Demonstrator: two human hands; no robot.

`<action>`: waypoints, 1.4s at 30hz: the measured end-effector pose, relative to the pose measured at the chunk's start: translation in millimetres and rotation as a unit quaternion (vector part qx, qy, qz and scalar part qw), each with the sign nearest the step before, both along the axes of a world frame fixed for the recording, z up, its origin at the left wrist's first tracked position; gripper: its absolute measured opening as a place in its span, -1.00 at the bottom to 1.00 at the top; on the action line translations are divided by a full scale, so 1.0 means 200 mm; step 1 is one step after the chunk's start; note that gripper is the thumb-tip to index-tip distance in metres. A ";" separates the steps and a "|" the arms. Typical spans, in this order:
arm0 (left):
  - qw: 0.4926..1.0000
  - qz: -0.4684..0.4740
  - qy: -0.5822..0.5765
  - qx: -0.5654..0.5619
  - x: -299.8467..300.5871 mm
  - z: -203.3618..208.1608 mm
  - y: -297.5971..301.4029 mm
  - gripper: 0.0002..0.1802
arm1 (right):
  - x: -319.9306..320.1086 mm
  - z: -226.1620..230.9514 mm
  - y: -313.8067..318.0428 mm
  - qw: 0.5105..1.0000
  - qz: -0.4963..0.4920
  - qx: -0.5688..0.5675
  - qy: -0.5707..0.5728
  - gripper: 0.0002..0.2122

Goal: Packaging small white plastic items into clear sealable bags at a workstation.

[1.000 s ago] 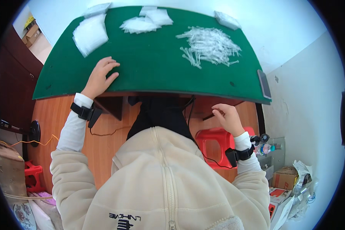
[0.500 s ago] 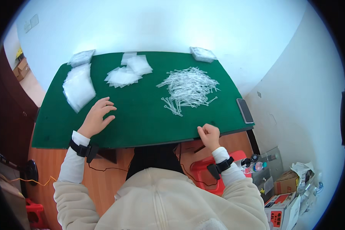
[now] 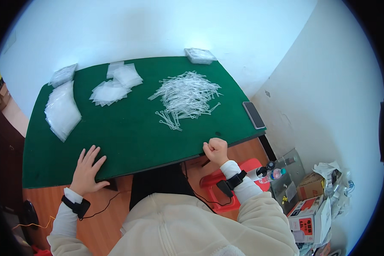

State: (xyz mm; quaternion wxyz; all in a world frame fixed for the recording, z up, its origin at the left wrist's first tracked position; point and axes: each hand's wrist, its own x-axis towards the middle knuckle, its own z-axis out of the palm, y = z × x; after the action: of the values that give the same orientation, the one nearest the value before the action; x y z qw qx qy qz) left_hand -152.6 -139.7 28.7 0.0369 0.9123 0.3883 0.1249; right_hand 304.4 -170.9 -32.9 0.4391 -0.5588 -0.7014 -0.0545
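Observation:
My left hand (image 3: 88, 170) lies on the green table (image 3: 128, 145) by its near edge at left, open, fingers spread, holding nothing. At the near edge farther right, my right hand (image 3: 216, 150) is curled into a fist; nothing sticks out of it. Beyond the right hand is a heap of thin clear plastic sticks with looped ends (image 3: 187, 94), several strewn at its near side. A fanned row of clear plastic bags (image 3: 64, 111) is at far left, beyond my left hand. Another loose spread of clear bags (image 3: 111, 92) lies between that row and the heap.
Clear packs lie at the back left (image 3: 63, 74) and back right (image 3: 200, 56). A phone (image 3: 254, 114) rests near the right edge. Below are a red stool (image 3: 207, 181), a bottle (image 3: 272, 175) and boxes (image 3: 309, 219). White walls (image 3: 158, 30) stand behind and right.
My left hand has come back toward the near edge and flattened, fingers spread. My right hand remains a fist at the edge. The whole view has shifted, with table things appearing farther left.

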 end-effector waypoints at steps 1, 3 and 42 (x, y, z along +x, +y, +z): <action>1.000 -0.002 0.001 0.005 0.02 0.00 0.00 -0.12 | 0.01 0.00 -0.01 1.000 -0.005 0.007 -0.008 -0.70; 1.000 -0.001 0.003 0.013 0.01 -0.01 -0.01 -0.10 | 0.00 0.00 -0.01 1.000 -0.007 0.018 -0.014 -0.70; 0.968 -0.182 0.117 -0.124 -0.26 -0.10 0.33 -0.51 | -0.15 -1.59 -0.96 0.766 0.030 -0.611 0.195 -0.61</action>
State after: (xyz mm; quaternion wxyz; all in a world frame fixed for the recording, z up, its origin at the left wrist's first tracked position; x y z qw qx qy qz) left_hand -204.2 -73.8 8.7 0.1265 0.9640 0.2302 -0.0408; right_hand 274.2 -362.8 -351.1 0.1334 -0.6860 -0.5022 0.5094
